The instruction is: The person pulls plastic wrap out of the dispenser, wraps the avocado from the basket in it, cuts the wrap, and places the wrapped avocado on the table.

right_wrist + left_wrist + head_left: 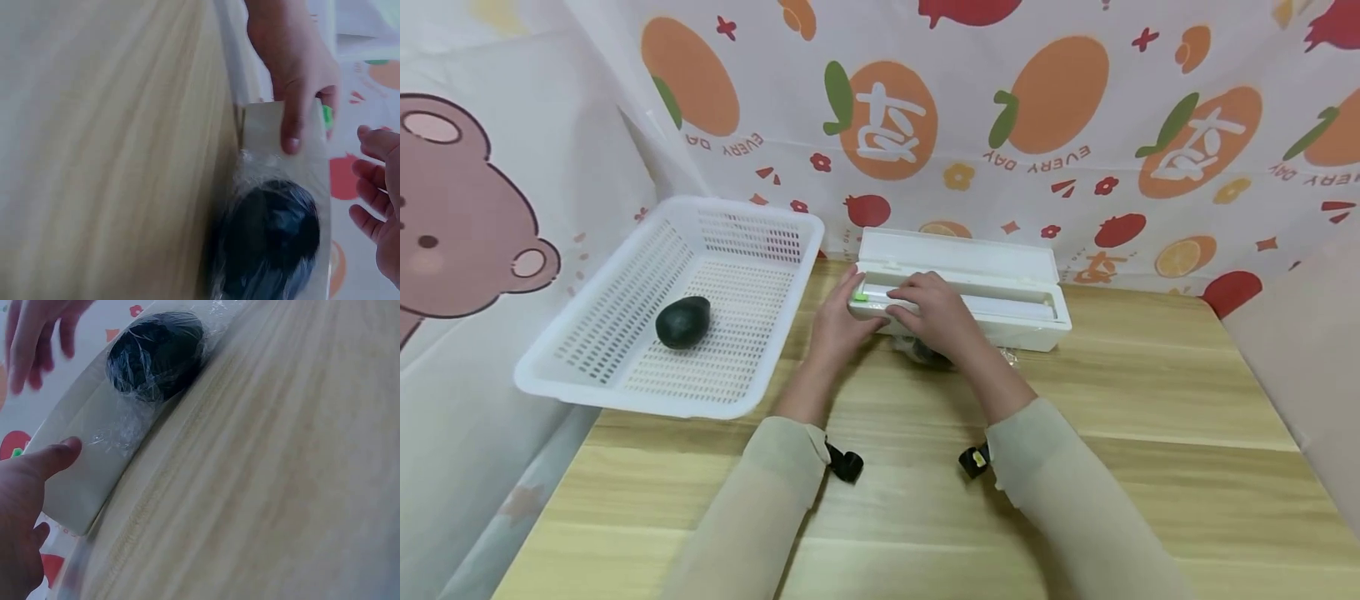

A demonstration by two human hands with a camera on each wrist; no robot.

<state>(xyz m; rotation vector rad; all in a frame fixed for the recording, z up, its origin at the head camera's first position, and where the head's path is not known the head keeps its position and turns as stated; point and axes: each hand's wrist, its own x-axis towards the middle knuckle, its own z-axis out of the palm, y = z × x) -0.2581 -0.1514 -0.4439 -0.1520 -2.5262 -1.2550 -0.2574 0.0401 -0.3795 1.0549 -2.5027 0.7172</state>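
Note:
A long white cling film dispenser box (1022,336) lies near the back of the table, its lid (958,252) raised and a white roll (1011,309) inside. My left hand (841,323) grips the box's left end, the thumb on its front face. Beside that hand is a green slide cutter (861,297). Over the box hovers my right hand (942,315), thumb and fingers apart, holding nothing. Against the front of the box sits a dark green avocado (156,356) wrapped in clear film; in the head view my right hand mostly hides it.
At the left, a white plastic basket (640,402) holds another dark avocado (683,322), unwrapped. A fruit-printed curtain (970,108) hangs directly behind the box. Wooden tabletop (910,517) extends in front and to the right.

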